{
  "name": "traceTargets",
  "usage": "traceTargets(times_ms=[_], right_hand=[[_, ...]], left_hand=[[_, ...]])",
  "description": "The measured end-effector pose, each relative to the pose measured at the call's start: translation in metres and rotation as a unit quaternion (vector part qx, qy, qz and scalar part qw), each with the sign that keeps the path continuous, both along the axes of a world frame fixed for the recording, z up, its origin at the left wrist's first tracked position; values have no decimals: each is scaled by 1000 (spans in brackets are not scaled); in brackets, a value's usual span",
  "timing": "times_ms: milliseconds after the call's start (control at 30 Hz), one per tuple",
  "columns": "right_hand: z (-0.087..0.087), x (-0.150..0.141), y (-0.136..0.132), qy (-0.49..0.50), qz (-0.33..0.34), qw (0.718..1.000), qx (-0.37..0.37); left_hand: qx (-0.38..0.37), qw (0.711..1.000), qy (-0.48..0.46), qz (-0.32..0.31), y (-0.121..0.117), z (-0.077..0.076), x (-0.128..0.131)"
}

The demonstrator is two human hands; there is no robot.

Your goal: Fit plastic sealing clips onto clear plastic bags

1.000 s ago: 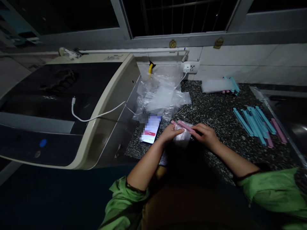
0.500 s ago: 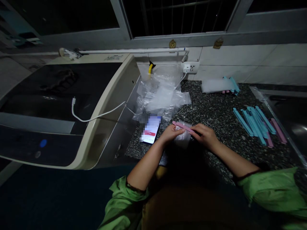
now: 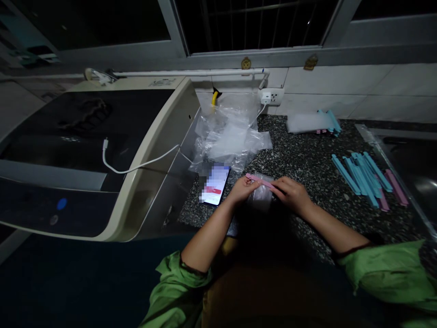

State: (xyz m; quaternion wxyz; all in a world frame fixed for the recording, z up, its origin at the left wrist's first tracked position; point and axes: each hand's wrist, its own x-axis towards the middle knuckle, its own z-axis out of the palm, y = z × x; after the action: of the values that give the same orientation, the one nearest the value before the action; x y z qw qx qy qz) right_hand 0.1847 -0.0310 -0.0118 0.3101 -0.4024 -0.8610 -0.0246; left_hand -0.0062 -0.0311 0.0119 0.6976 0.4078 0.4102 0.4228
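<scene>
1. Pink clip (image 3: 255,178): a slim strip held above the speckled table (image 3: 297,157). Its long axis runs from 10 to 4 o'clock. Positions below are read from this clip, with 12 at the top of the view.
2. Left hand (image 3: 243,189): at 8 o'clock, grasping the clip near its upper end; the thumb lies along the strip and the other fingers are curled.
3. Right hand (image 3: 291,193): between 3 and 4 o'clock, pinching the lower end of the same clip, its fingertips partly covering it.
4. Clear plastic piece (image 3: 261,200): at 6 o'clock, directly below the clip and between the hands. Whether the clip closes over it cannot be told.
5. Phone (image 3: 218,184): at 9 o'clock, lying just beside the left hand, screen lit and partly pixelated.
6. Clear bags (image 3: 230,141): a crumpled heap at 11 o'clock, near the phone.
7. Blue clips (image 3: 363,168): a loose, overlapping pile at 3 o'clock, well apart from the hands; further pink clips (image 3: 396,187) lie at its outer side.
8. Plastic stack (image 3: 305,122): between 1 and 2 o'clock, near the tiled wall, with blue and pink pieces at its 3 o'clock end.
9. White cable (image 3: 150,164): at 9 o'clock, draped over a cream-framed appliance (image 3: 124,212).
</scene>
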Motion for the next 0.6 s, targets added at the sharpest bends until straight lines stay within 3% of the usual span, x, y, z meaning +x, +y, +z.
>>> traceTargets(times_ms=[267, 400, 600], right_hand=[[1, 1, -1, -26, -13, 1000, 4], [3, 0, -2, -21, -9, 1000, 16], [11, 1, -3, 111, -28, 992, -46]], left_hand=[[32, 993, 48, 102, 0, -2, -1], [47, 989, 63, 124, 1, -1, -1], [47, 989, 53, 131, 1, 0, -2]])
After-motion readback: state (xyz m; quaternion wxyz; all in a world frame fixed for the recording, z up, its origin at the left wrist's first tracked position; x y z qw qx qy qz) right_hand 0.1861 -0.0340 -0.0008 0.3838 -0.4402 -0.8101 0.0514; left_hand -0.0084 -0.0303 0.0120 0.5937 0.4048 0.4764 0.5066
